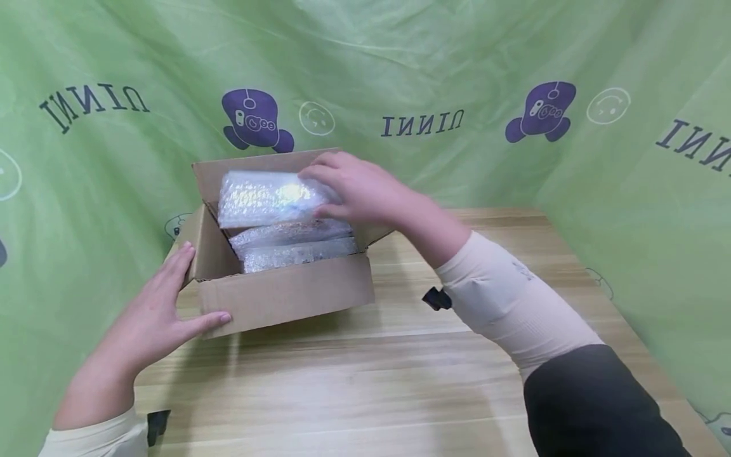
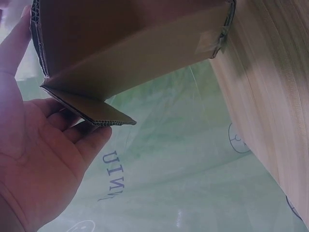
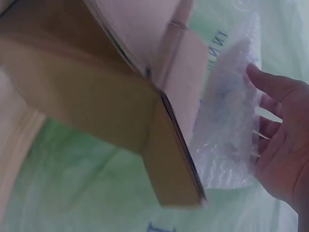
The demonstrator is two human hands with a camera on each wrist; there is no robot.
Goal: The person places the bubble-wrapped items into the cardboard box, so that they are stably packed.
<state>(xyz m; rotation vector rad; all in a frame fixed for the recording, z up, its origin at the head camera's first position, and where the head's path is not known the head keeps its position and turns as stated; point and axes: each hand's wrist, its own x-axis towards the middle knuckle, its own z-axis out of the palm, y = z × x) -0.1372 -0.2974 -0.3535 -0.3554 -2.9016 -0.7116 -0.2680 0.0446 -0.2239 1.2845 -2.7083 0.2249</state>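
Note:
An open cardboard box (image 1: 285,298) stands on the table, its flaps spread outward. At its front left corner my left hand (image 1: 151,317) grips it, thumb on the front flap and fingers on the left side flap (image 2: 104,112). My right hand (image 1: 360,187) pinches a bubble-wrap packet (image 1: 259,197) by its right end, thumb in front and fingers behind. That packet (image 3: 227,116) is tilted up over the back of the box. Two more bubble-wrapped packets, one behind (image 1: 285,233) and one in front (image 1: 297,255), sit inside the box; their lower parts are hidden.
The wooden table (image 1: 354,381) extends in front of the box and to its right. A green printed curtain (image 1: 365,76) hangs around the back and sides, close behind the box.

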